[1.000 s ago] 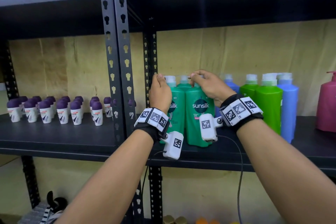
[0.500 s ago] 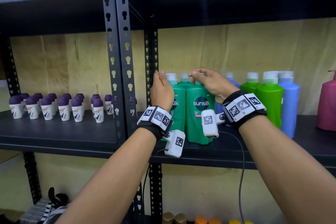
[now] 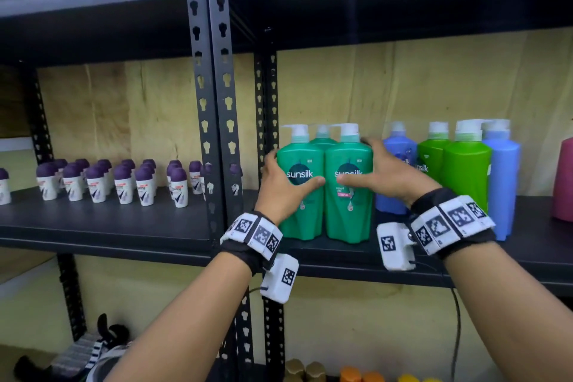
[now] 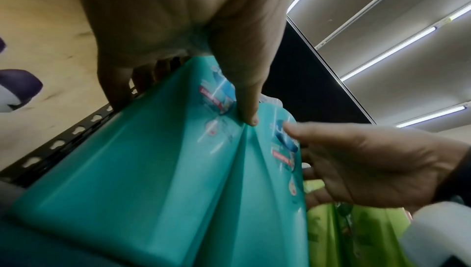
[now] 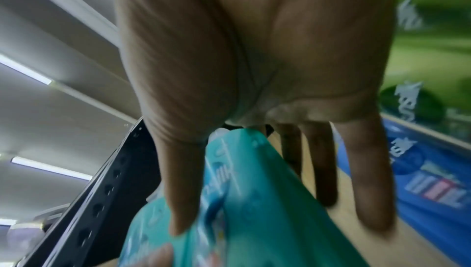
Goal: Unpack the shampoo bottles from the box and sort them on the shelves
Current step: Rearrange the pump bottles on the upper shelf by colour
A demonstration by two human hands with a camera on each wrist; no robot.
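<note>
Two teal-green Sunsilk pump bottles stand side by side at the front left of the right bay's shelf (image 3: 310,253). A third green bottle (image 3: 322,136) stands behind them. My left hand (image 3: 283,186) grips the left bottle (image 3: 299,211), thumb across its front and fingers round its left side. My right hand (image 3: 375,170) grips the right bottle (image 3: 348,214) the same way from the right. In the left wrist view my thumb (image 4: 244,94) lies on the left bottle (image 4: 122,170). The blurred right wrist view has the right bottle (image 5: 254,200) between thumb and fingers.
Right of my right hand stand blue bottles (image 3: 500,183), light green bottles (image 3: 465,177) and a pink bottle (image 3: 562,180). The perforated black uprights (image 3: 214,102) are just left of my left hand. Several purple-capped roll-ons (image 3: 99,183) fill the left bay. A dark shelf hangs overhead.
Both hands have dropped from the pump tops to the bodies of the two front green bottles, which now stand side by side facing front. The camera has come closer.
</note>
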